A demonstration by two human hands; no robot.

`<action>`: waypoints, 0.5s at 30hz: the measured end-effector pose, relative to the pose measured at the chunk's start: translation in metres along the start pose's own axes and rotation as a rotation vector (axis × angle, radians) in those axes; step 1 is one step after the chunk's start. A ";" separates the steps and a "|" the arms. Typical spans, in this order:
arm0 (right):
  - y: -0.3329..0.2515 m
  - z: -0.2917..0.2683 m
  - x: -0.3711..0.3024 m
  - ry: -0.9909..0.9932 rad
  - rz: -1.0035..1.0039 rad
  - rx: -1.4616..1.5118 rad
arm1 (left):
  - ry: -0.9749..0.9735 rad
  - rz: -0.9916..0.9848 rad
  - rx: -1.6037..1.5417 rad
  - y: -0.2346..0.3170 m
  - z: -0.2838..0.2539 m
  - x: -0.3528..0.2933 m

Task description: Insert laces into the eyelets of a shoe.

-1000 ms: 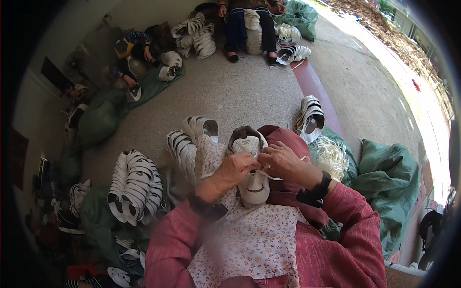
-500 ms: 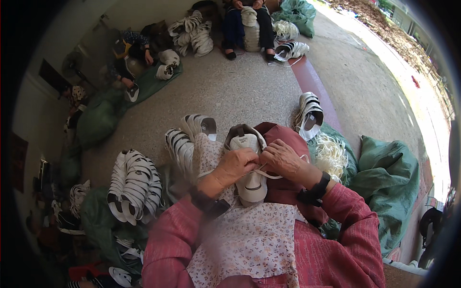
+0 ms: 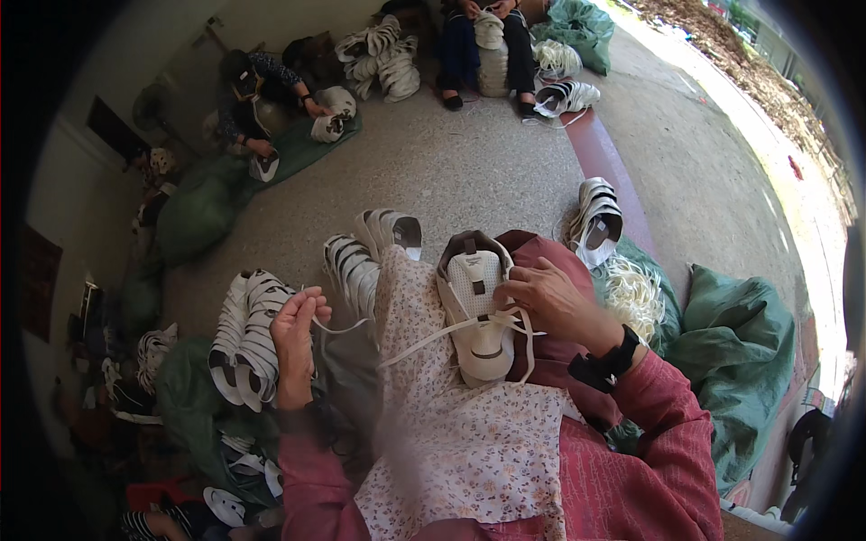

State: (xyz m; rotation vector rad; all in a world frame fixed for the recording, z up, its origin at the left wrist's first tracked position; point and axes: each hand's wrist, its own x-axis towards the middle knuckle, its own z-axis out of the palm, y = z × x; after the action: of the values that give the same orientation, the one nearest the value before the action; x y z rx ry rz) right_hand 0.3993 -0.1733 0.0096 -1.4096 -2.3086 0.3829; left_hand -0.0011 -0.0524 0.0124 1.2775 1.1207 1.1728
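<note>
A white and beige sneaker upper [image 3: 485, 347] lies on my lap, its brown-lined opening facing away from me. White shoelace [image 3: 424, 344] crosses its front and trails to both sides. My left hand [image 3: 298, 335] is raised well to the left of the shoe, fingers pinched on a length of lace that curves off toward my knee. My right hand [image 3: 550, 302] is at the shoe's right edge, its fingers bent and gripping that edge beside the lace; their exact hold is partly hidden.
Nested white shoe uppers [image 3: 253, 334] stand at left, with more beyond my knees and a stack [image 3: 595, 221] at right. White laces [image 3: 634, 293] lie by a green sack [image 3: 740, 361]. Across the floor, one co-worker [image 3: 483, 54] sits ahead and another [image 3: 262, 99] at far left.
My left hand has left the shoe's front and swung out to the left with lace. My right hand has stayed by the shoe, shifting slightly right. The view has turned a little.
</note>
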 end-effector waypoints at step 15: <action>-0.017 -0.005 0.003 0.046 -0.117 0.135 | -0.402 -0.127 0.018 -0.002 0.062 -0.017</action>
State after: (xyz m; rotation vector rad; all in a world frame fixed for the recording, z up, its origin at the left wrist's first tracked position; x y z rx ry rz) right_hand 0.3873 -0.1782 0.0213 -1.2005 -2.2698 0.4576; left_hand 0.0592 -0.0745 0.0101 1.3613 0.8989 0.7687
